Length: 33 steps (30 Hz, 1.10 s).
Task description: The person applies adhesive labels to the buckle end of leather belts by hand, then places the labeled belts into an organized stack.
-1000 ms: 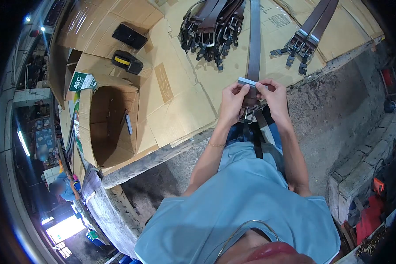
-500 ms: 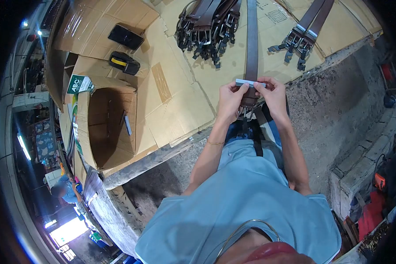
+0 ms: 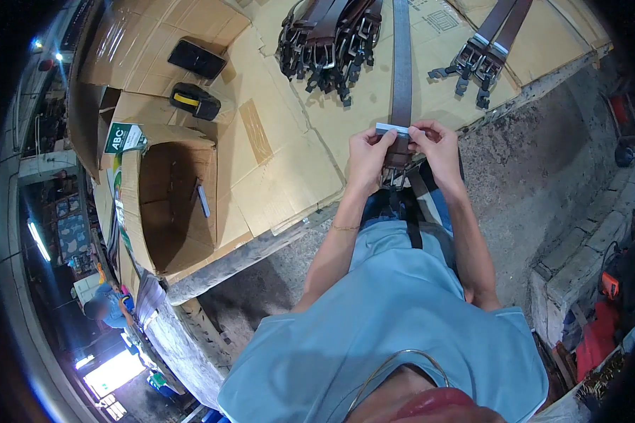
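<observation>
on the cardboard, the box stands left of the belt bundle, the single belt between bundle and belt pair.

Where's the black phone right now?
In the head view, the black phone lies at upper left on the cardboard, just above the black object with a yellow stripe and left of the bundle of brown belts.

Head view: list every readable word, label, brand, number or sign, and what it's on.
"ABC": green-and-white label at the open cardboard box.
Square mark printed on the cardboard sheet: fine print too small to read.
Pale strip in the hands: no readable text.
Nothing else legible.
</observation>
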### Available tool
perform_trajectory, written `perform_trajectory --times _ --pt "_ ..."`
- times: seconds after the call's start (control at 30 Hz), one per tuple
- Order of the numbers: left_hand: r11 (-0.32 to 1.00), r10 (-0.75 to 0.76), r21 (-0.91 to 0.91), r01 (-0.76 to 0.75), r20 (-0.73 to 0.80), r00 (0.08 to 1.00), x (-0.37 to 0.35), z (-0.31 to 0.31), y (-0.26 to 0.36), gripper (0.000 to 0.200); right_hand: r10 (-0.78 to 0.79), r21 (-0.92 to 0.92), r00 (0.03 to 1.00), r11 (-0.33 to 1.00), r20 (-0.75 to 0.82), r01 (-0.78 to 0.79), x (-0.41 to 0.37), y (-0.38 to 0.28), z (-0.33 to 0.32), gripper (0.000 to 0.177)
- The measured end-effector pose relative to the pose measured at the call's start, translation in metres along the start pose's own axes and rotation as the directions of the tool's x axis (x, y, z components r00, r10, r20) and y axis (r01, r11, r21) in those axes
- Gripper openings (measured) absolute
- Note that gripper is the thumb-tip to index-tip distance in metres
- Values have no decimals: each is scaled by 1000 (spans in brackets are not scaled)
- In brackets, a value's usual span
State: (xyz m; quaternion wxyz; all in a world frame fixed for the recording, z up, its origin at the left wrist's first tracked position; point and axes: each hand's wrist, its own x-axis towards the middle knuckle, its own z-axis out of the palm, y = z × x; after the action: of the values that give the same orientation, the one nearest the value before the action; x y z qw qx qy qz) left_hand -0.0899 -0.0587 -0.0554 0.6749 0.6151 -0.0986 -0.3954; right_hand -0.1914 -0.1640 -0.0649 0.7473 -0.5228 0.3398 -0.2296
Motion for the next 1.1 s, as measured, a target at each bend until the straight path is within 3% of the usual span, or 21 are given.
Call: perform_trajectory --times 0.23,0.4,0.63,0.7,1.0,1.07,1.1 --pt "1000 -8 -11 8 -7 1000 -3 2 1 14 -22 -63 1000 998 -19 21 1 2 2 18" --pt "1000 4 -30 -5 -7 1000 -3 3 1 14 -60 -41 998 997 -24 59 3 5 2 27" --pt "999 15 -43 -15 -16 1000 -5 3 2 14 -76 23 997 997 -32 76 1 2 4 28" --pt "998 -2 -57 1 -12 1000 -6 3 2 14 -67 -40 997 997 -31 66 3 5 3 28" --pt "998 40 45 -39 -26 999 -2 4 -5 11 -103 -65 994 993 -42 101 1 6 3 29" --pt "961 275 23 -277 -220 936 -6 13 -6 17 -107 -18 993 994 -45 106 1 7 3 30" --pt "960 276 23 -278 -219 936 -8 14 -6 17 -107 29 993 994 -49 108 0 8 2 30"
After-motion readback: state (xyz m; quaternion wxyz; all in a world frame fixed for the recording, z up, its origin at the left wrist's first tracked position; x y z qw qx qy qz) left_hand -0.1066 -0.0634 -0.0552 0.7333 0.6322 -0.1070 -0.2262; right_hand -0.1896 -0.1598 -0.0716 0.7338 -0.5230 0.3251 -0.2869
